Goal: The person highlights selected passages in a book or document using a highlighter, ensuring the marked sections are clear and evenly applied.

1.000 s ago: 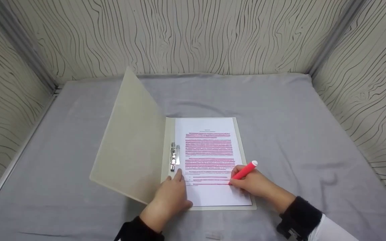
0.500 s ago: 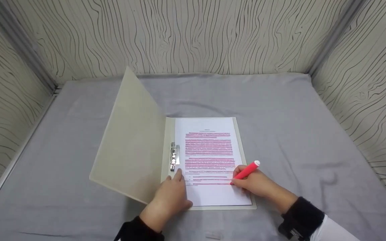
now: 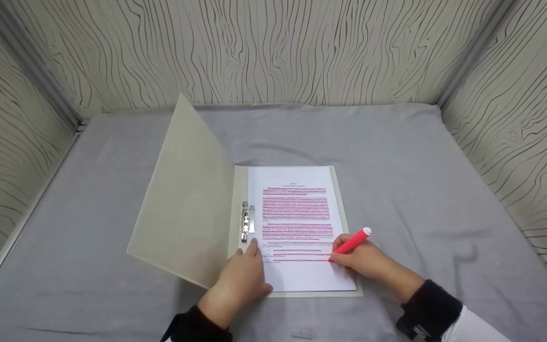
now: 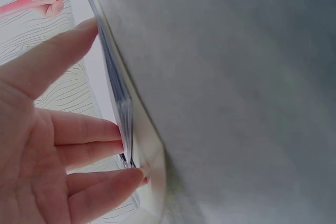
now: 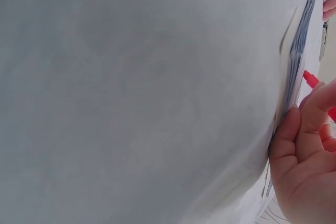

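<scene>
In the head view a stack of printed paper (image 3: 306, 279) lies in an open beige folder (image 3: 185, 204). Pink marks run along most lines of text. My right hand (image 3: 366, 260) pinches a red-pink highlighter (image 3: 353, 241) with a white end, its tip at the right end of the lowest marked line. My left hand (image 3: 242, 275) rests on the lower left of the sheet, by the folder's spine. From the left wrist view, the fingers (image 4: 89, 132) of that hand lie extended along the stack's edge. In the right wrist view the highlighter (image 5: 311, 79) is partly hidden by fingers.
A metal clip (image 3: 245, 222) sits on the spine side of the folder. The folder's cover stands raised on the left. Grey cloth (image 3: 420, 190) covers the table, and patterned panels (image 3: 273, 52) enclose it. A small clear piece (image 3: 301, 333) lies near the front edge.
My right hand has moved slightly to the right with the highlighter, and the pink line under its tip reaches a little farther right. My left hand has stayed in place.
</scene>
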{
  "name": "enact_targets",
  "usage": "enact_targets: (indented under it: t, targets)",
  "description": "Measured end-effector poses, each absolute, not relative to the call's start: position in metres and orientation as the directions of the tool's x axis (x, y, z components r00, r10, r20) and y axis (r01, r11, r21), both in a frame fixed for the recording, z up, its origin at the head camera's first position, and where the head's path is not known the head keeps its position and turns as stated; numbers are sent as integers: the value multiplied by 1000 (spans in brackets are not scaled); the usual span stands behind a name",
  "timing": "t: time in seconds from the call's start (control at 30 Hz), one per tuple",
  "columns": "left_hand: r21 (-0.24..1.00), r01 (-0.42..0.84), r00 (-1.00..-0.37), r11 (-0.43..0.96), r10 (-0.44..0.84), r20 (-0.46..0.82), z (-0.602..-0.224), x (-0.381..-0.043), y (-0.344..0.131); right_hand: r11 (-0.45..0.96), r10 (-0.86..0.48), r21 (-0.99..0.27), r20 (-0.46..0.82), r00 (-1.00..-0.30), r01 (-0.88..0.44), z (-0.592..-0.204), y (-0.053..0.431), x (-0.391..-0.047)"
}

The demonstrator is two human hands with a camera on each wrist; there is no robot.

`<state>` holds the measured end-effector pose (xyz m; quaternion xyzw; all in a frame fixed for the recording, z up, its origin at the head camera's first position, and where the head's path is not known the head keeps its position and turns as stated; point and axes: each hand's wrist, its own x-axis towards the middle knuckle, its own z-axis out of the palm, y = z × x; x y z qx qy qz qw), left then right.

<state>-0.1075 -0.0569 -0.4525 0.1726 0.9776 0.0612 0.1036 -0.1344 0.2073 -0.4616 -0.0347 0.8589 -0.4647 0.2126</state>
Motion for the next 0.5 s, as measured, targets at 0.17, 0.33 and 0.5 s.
enact_targets:
  t: [0.17,0.33,0.5]
  targets:
    - [152,325,-917,933,350,-189,-452,-108,-57,563,-256,-814,-337,-906,144,-460,208,-134]
    - [144,333,-916,932,356,-185,-452,-108,-56,562,-259,-815,-333,-907,139,-460,210,-134]
    - [157,324,-918,933,350,-187,-450,-107,-56,559,-262,-818,-327,-908,133,-461,212,-134]
